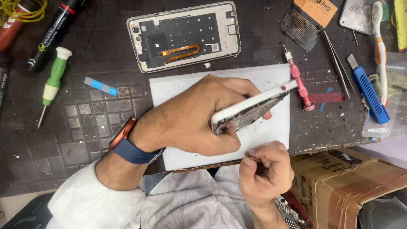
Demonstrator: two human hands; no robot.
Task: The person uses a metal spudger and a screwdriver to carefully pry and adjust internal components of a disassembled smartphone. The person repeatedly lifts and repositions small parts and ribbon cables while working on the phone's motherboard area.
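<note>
Phone, white-edged, tilted on edge over a white mat at desk centre, gripped in left hand. Right hand, near edge, pinches a thin metal tool. Back cover lies far; pink screwdriver right.

surface: dark worn work mat with a pattern of small squares, dusty and scratched | edge: front of the bench chipped, wood showing | below bench: brown cardboard box with tape, at right | floor: not visible | walls, windows: not visible | light: even and bright, soft shadows
</note>
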